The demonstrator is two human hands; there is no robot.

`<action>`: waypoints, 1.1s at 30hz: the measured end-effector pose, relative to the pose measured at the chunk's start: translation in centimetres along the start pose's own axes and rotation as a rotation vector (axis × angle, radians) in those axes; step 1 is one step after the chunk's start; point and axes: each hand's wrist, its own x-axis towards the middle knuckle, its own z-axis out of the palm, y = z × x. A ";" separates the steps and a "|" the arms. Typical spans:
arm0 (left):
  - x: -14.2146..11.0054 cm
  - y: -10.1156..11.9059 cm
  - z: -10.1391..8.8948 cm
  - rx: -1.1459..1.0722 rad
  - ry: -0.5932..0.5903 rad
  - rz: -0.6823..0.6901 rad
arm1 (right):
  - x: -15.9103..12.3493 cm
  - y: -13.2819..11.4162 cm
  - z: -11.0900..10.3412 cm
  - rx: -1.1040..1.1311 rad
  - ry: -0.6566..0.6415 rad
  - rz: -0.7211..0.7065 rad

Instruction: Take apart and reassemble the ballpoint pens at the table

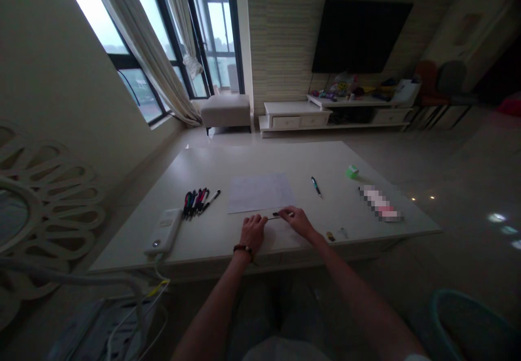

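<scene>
Near the table's front edge, both my hands are close together in front of a white sheet of paper (pixel 260 192). My left hand (pixel 253 232) is closed, its fingertips at one end of a thin dark stick (pixel 272 219) that looks like a pen refill. My right hand (pixel 298 221) pinches a small pen part with a black end (pixel 275 214), right beside the stick; fingers hide most of it. Beyond and to the right of my right hand lies a teal and black pen (pixel 316 187). Several pens (pixel 197 202) lie in a group to the left of the paper.
On the white table (pixel 203 163) are a white power strip (pixel 165 232) with a cable at left, a green and white small object (pixel 352 171), a blurred-out pink item (pixel 380 203) and two small items (pixel 330 236) near the front edge. A teal-rimmed tub (pixel 442 296) stands at lower right.
</scene>
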 end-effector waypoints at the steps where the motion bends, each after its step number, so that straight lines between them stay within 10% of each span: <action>1: 0.0 0.0 0.0 0.000 -0.003 0.006 | 0.0 -0.2 0.0 -0.014 -0.008 -0.005; 18: 0.0 -0.1 -0.2 0.001 0.024 -0.164 | -1.4 3.3 0.3 -0.228 0.124 -0.022; 33: 0.0 0.2 -0.4 -0.096 -0.087 0.146 | -3.1 1.2 0.8 -0.162 0.088 -0.080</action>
